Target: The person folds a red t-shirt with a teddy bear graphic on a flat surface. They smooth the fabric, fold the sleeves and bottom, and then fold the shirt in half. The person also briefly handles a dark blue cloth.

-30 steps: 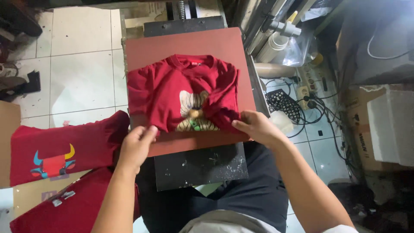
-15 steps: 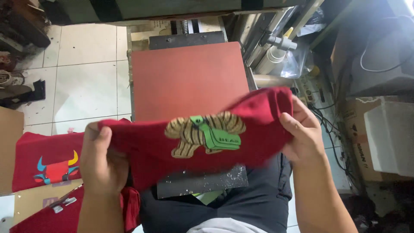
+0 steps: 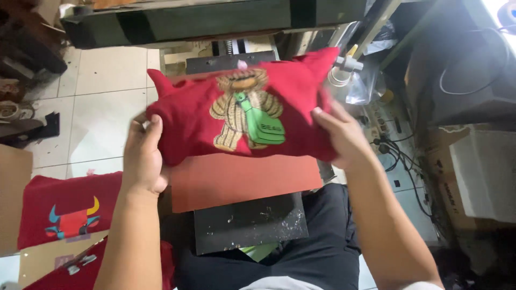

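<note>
I hold a red shirt point(image 3: 193, 115) up over the reddish press plate point(image 3: 242, 180), its front facing me. A printed bear with a green bag point(image 3: 247, 110) shows in the shirt's middle. My left hand point(image 3: 142, 156) grips the shirt's left edge, fingers curled behind the cloth. My right hand point(image 3: 338, 134) grips its right edge. The shirt hangs folded and bunched, hiding the far half of the plate.
A dark metal base point(image 3: 250, 223) sits below the plate, near my lap. Red shirts with a bull print point(image 3: 67, 207) lie stacked at lower left. The press's upper part point(image 3: 215, 19) spans the top. Cables, a plastic-wrapped roll and cardboard boxes point(image 3: 484, 177) crowd the right.
The shirt lay crumpled on the plate a second ago. Both hands lifted it, turned its printed front to me and raised it farther over the plate.
</note>
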